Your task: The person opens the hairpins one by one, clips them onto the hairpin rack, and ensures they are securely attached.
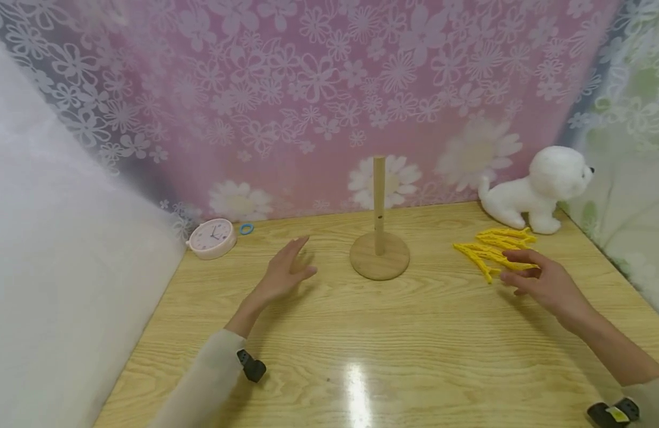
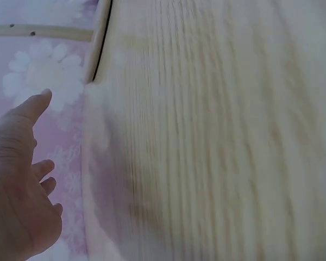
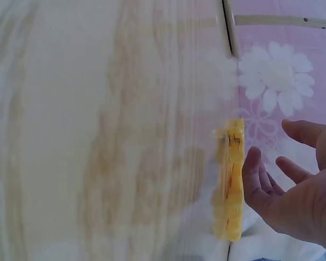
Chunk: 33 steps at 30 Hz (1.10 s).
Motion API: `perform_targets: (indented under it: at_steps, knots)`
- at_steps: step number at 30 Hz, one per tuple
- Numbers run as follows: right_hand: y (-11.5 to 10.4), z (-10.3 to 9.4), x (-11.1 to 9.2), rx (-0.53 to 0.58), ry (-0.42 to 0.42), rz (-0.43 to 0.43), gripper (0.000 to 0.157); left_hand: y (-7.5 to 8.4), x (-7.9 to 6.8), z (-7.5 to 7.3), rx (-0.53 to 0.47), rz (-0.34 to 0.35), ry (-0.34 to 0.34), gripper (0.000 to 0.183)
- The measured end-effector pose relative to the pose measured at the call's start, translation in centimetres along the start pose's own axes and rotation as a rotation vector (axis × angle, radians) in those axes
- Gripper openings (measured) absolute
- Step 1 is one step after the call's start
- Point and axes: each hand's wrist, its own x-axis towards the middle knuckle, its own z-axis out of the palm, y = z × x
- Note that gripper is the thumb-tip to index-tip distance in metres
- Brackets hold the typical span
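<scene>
Yellow branch-shaped pieces lie in a small pile at the right of the table. Over their near edge hovers my right hand, thumb and fingers apart and loosely bent, with nothing held. In the right wrist view the yellow pieces show edge-on beside the fingertips. My left hand is held above the table left of a wooden stand, its fingers extended and holding nothing. The stand is a round base with an upright post that has small dark holes. The left wrist view shows that hand with the thumb spread.
A pink round clock lies at the back left, with a blue ring next to it. A white plush dog stands at the back right behind the yellow pieces. A floral curtain rises along the back edge of the wooden table.
</scene>
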Motion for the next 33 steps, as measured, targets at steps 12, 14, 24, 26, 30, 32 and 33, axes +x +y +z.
perform_targets:
  at_steps: [12, 14, 24, 26, 30, 32, 33]
  knots:
    - [0.3, 1.7, 1.6, -0.021, -0.035, 0.082, 0.065, 1.6, 6.0, 4.2, 0.066, 0.079, -0.137, 0.093]
    - [0.4, 1.9, 1.8, -0.048, -0.036, 0.084, 0.066, 1.6, 6.7, 5.0, 0.046, 0.082, -0.173, 0.098]
    - [0.4, 2.5, 2.4, -0.242, -0.021, 0.019, 0.055, 2.3, 9.1, 6.9, 0.109, 0.095, -0.205, 0.103]
    - [0.5, 2.4, 2.5, -0.315, 0.001, -0.001, 0.055, 2.5, 9.3, 6.9, 0.107, 0.084, -0.21, 0.102]
    - [0.6, 2.3, 2.8, -0.382, 0.034, -0.024, 0.052, 2.6, 9.3, 7.0, 0.092, 0.056, -0.221, 0.099]
    - [0.6, 2.4, 2.9, -0.388, 0.04, -0.025, 0.049, 2.6, 9.3, 7.1, 0.079, 0.042, -0.228, 0.099]
    - [0.7, 2.5, 2.9, -0.392, 0.044, -0.024, 0.047, 2.6, 9.2, 7.2, 0.075, 0.037, -0.23, 0.099]
